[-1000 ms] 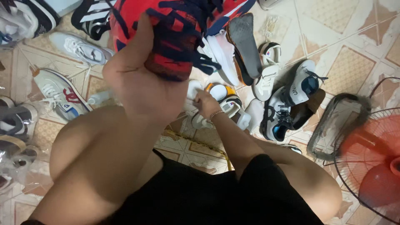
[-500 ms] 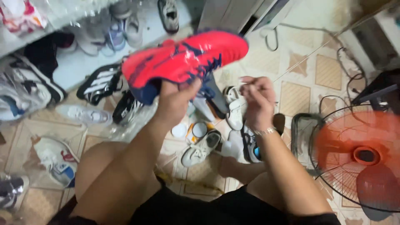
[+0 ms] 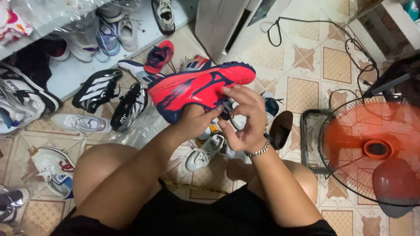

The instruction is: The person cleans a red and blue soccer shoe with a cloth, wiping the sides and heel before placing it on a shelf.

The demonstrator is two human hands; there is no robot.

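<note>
Red sneaker with dark navy trim is held up in the air over the tiled floor, above the person's knees, its sole turned away and its toe pointing right. The left hand cups it from beneath, near the heel end, fingers wrapped around the lower side. The right hand sits against the shoe's middle, thumb and forefinger drawn together on something small and dark there (most likely a lace or the tongue, though the fingers hide it, so I cannot tell which). Judging by this, the step in hand is working at the lacing or opening of the shoe, and any further move would call for a steady hold underneath while the pinching fingers keep their grip on that small part. Around the knees lie many other shoes: a white sneaker just below the hands, a black striped sneaker to the left, and an orange floor fan standing to the right.
</note>
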